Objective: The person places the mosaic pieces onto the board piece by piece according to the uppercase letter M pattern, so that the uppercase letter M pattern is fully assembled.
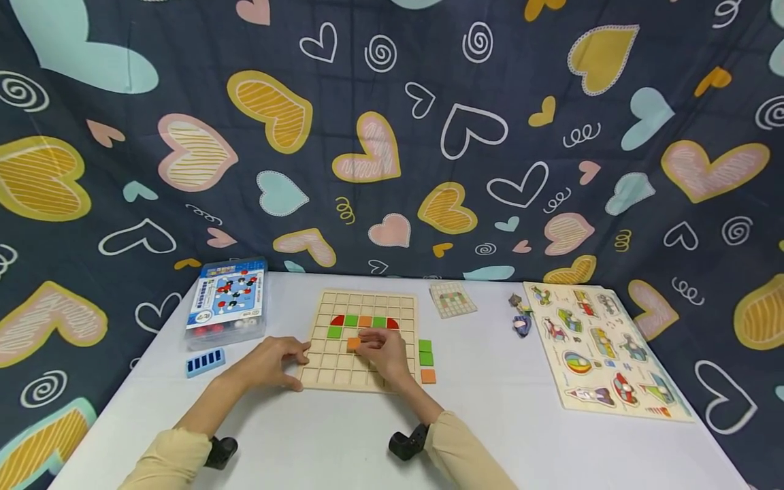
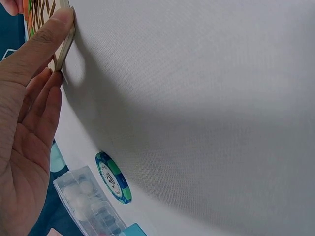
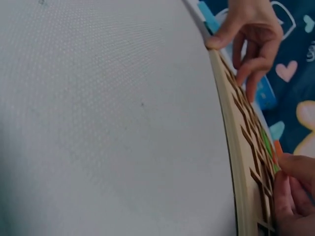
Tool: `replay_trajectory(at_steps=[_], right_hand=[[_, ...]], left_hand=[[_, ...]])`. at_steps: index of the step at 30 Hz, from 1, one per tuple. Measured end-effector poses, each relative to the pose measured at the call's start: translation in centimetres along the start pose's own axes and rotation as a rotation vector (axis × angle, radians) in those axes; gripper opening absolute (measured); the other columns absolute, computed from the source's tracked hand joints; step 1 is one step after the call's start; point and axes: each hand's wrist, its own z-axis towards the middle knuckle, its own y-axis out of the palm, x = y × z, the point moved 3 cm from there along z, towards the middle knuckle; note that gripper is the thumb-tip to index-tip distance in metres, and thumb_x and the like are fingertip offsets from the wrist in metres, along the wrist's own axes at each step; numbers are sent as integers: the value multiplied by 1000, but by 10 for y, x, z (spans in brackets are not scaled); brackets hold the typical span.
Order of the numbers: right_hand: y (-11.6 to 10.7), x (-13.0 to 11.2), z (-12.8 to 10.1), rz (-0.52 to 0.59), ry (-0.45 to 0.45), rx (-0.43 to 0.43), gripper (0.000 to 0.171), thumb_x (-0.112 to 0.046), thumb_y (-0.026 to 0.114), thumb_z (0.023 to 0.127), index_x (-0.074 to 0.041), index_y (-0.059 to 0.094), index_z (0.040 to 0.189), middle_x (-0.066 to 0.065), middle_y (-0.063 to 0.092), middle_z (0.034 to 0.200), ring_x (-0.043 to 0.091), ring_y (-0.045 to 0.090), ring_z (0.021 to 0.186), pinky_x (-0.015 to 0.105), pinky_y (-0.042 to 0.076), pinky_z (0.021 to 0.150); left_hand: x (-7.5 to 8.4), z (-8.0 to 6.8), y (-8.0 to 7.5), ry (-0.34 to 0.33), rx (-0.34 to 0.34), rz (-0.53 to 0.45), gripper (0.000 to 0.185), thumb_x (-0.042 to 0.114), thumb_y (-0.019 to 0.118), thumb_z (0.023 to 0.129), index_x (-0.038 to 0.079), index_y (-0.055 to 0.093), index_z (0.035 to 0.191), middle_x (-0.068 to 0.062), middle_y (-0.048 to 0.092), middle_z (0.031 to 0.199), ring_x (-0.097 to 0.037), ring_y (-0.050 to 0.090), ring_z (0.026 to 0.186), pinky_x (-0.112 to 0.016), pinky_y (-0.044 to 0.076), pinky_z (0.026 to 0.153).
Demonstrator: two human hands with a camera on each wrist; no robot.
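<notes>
A wooden grid board [image 1: 343,371] lies flat in the middle of the white table [image 1: 490,435]. Near its top runs a row of red, green and orange tiles [image 1: 365,321], with one more green tile below it on the left. My right hand [image 1: 378,348] pinches an orange square tile [image 1: 353,344] over the board's middle cells; in the right wrist view the right hand [image 3: 290,189] is at the board [image 3: 235,147] beside that orange tile [image 3: 278,147]. My left hand [image 1: 288,361] grips the board's near left corner, thumb [image 2: 61,22] pressed on its edge [image 2: 65,46].
Two green tiles [image 1: 425,352] and one orange tile [image 1: 428,376] lie loose right of the board. A clear plastic box [image 1: 226,303] and a blue piece [image 1: 205,362] sit at the left. A pattern card [image 1: 452,299], small figures [image 1: 520,318] and a picture puzzle [image 1: 603,350] lie to the right.
</notes>
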Motion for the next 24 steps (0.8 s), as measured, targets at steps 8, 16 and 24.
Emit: replay_trajectory(at_steps=[8,16,24], right_hand=[[11,0,3,-69,-20,4,23,6,71,77,4,70,100,14,72,93,12,65,76,16,54,65],[18,1,4,3,-54,-3,26,11,75,73,8,69,98,18,70,93,22,67,79,17,56,66],[23,0,5,-7,-66,3,26,12,76,71,8,69,96,18,70,91,18,67,77,14,55,65]], left_hand=[[-2,2,1,-3,-8,9,33,23,89,63,12,69,86,-19,64,118,-35,62,105,-39,54,88],[-2,1,3,19,1,22,32,24,89,63,13,69,86,-21,65,117,-35,62,103,-38,55,86],[-3,2,3,-26,-26,18,31,25,88,64,15,68,86,-19,64,120,-35,61,107,-43,53,90]])
